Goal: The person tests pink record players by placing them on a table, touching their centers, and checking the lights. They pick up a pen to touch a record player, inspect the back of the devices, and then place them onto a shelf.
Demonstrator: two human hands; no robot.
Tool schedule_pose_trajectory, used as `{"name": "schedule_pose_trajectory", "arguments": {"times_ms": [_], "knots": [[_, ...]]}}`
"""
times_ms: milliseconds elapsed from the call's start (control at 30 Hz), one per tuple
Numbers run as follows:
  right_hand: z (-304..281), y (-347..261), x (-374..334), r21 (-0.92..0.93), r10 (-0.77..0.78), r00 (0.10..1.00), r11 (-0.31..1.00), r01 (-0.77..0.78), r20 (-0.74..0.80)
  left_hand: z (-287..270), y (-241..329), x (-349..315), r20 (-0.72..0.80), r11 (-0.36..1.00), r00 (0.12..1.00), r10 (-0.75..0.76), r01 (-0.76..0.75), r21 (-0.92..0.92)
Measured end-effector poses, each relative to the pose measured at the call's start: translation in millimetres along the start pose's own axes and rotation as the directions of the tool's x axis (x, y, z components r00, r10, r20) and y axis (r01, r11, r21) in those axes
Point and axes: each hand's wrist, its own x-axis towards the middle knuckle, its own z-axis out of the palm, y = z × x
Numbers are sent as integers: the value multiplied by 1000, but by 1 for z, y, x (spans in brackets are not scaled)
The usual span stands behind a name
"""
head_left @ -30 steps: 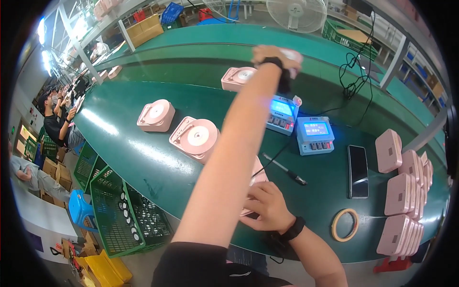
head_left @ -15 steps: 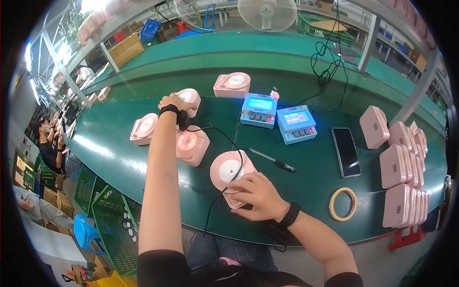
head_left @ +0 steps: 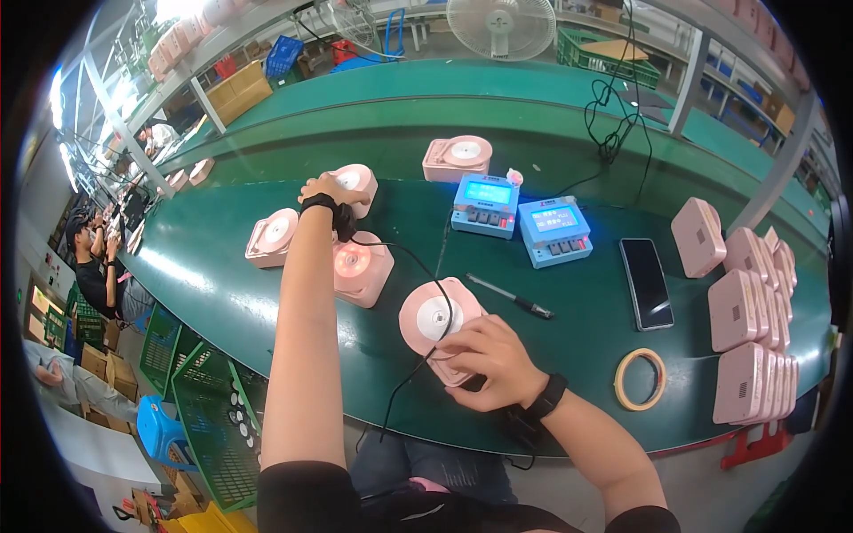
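My left hand [head_left: 325, 188] reaches to the far left, its fingers curled over a pink record-player-shaped device [head_left: 357, 181] with a white disc. Closer to me, my right hand [head_left: 494, 362] grips the lower right side of a similar pink player [head_left: 425, 313]; its fingers hide part of that edge. A black cable [head_left: 404, 244] runs from near my left wrist across this player. Between the hands, a third pink player [head_left: 362, 266] glows red at its disc, partly behind my left forearm. Another pink player [head_left: 274, 235] lies left of that forearm.
Two blue testers [head_left: 556, 233] with lit screens stand beyond a pen [head_left: 511, 296]. A phone [head_left: 646, 282], a tape roll [head_left: 640, 379] and stacked pink players [head_left: 742, 382] are at right. One pink player [head_left: 458, 158] sits on the green belt [head_left: 373, 151]. Green crates [head_left: 213, 426] stand lower left.
The pink player on the far belt has moved right. The near player and my right hand have shifted slightly right. My left hand keeps its place on the far-left player.
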Motion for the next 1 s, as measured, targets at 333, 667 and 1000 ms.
{"name": "schedule_pose_trajectory", "arguments": {"times_ms": [333,667,1000], "knots": [[-20,14,0,-163,48,998,985,-54,-40,6,0,8,-18,998,1000,13,-12,65],[-13,7,6,-374,224,975,903,-213,-14,-18,166,-6,-85,970,966,244,-244,19],[-10,16,-4,-353,300,950,882,-312,-89,20,333,-80,579,888,805,128,-352,294]]}}
